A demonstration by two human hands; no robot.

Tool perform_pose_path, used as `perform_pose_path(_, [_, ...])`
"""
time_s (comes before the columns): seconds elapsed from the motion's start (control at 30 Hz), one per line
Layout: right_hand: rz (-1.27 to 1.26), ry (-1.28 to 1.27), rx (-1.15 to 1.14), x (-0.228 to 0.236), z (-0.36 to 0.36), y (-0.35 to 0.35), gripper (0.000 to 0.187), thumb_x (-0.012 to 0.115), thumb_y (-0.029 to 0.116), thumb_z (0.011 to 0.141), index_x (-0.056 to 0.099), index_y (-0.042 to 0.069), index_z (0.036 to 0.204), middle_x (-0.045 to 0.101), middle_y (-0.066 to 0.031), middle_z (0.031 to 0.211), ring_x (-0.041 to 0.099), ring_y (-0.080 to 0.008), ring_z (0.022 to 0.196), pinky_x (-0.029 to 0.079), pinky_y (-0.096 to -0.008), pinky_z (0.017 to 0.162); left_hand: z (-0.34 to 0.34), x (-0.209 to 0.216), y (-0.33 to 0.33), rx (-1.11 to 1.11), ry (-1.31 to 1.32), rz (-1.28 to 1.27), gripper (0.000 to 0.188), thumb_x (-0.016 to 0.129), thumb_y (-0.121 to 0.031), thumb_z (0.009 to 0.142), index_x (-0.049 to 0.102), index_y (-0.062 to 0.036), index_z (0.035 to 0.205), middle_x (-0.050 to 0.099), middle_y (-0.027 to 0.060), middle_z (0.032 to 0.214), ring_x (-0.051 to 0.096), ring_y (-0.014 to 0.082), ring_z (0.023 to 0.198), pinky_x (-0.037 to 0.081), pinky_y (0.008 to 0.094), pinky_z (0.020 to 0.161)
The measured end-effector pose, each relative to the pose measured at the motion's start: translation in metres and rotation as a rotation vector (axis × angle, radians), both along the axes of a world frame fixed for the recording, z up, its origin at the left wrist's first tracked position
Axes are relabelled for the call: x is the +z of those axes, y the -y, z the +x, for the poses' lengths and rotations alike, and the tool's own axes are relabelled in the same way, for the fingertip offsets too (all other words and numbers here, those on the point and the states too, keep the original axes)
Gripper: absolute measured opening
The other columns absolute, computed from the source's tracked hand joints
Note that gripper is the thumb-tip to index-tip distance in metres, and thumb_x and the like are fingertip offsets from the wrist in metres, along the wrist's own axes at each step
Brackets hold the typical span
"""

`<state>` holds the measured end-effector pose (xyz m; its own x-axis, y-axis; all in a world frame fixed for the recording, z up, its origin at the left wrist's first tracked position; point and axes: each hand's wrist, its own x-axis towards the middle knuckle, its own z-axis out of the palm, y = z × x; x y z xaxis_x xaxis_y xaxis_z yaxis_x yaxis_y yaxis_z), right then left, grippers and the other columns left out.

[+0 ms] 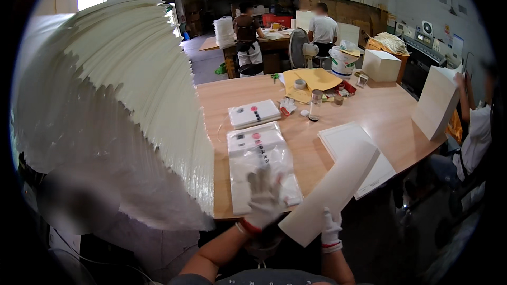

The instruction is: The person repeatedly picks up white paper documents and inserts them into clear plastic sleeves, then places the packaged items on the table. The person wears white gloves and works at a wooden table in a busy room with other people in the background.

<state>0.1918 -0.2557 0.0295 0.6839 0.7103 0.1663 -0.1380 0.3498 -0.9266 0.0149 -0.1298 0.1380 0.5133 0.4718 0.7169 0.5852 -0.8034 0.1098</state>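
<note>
While the right hand [331, 229] holds a white sheet [332, 190] across the near edge of the table [311, 145], the left hand [264, 198] spread over a plastic bag [288, 177], one-sided support could let the sheet buckle.

grey fan [299, 46] | white bucket [343, 65] near pale block [379, 68] | tape roll [300, 86] on yellow paper [321, 78]
</note>
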Motion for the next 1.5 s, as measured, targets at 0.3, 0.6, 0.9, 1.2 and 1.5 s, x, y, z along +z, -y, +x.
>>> perform_pose_path(0.3, [-0.206, 0.742, -0.019, 0.089, 0.022, 0.054, 0.026, 0.062, 0.004, 0.076, 0.059, 0.000, 0.102, 0.063, -0.0111, 0.090, 0.061, -0.0202, 0.081, 0.050, -0.0307, 0.071, 0.020, -0.039, -0.115, -0.641, 0.452, -1.547, 0.034, 0.056, -0.013, 0.088, 0.051, -0.0013, 0.120, 0.063, 0.0048, 0.106, 0.049, 0.0037, 0.068, 0.041, 0.0181, 0.057])
perform_pose_path(0.6, [-0.756, 1.547, 0.436, 0.050, 0.020, -0.002, 0.018, 0.054, 0.024, 0.079, 0.058, 0.008, 0.087, 0.061, -0.0145, 0.078, 0.061, -0.0343, 0.069, 0.048, -0.0446, 0.057, 0.017, -0.041, -0.166, -0.337, 0.218, -1.182, 0.031, 0.056, -0.010, 0.086, 0.055, 0.0038, 0.113, 0.064, 0.0067, 0.101, 0.058, 0.0127, 0.084, 0.047, 0.0243, 0.070])
perform_pose_path(0.9, [-0.782, 1.121, 0.544, 0.041, -0.002, -0.067, 0.061, 0.064, 0.040, 0.076, 0.046, 0.001, 0.120, 0.052, -0.0180, 0.114, 0.051, -0.0271, 0.107, 0.042, -0.0370, 0.089, 0.051, -0.051, -0.033, -0.318, -0.030, -0.537, 0.045, 0.056, -0.017, 0.075, 0.049, -0.0042, 0.118, 0.058, 0.0218, 0.097, 0.057, 0.0320, 0.092, 0.048, 0.0390, 0.079])
perform_pose_path(1.2, [-1.129, 0.701, 0.094, -0.078, 0.032, -0.168, 0.063, 0.045, 0.045, 0.086, 0.028, 0.007, 0.134, 0.057, -0.0225, 0.110, 0.055, -0.0354, 0.102, 0.042, -0.0424, 0.086, 0.007, -0.181, -0.097, -0.105, -0.257, -0.053, 0.034, 0.056, -0.018, 0.080, 0.053, -0.0116, 0.113, 0.059, 0.0104, 0.093, 0.059, 0.0299, 0.089, 0.049, 0.0413, 0.073])
perform_pose_path(1.5, [-1.441, 1.158, 0.429, 0.025, 0.007, -0.141, 0.069, 0.044, 0.030, 0.088, 0.010, 0.002, 0.141, 0.064, -0.0176, 0.095, 0.064, -0.0271, 0.083, 0.048, -0.0457, 0.065, -0.073, -0.160, -0.094, 0.161, 0.414, -1.170, 0.039, 0.050, 0.000, 0.076, 0.046, -0.0024, 0.115, 0.049, 0.0151, 0.112, 0.053, 0.0244, 0.098, 0.045, 0.0310, 0.082])
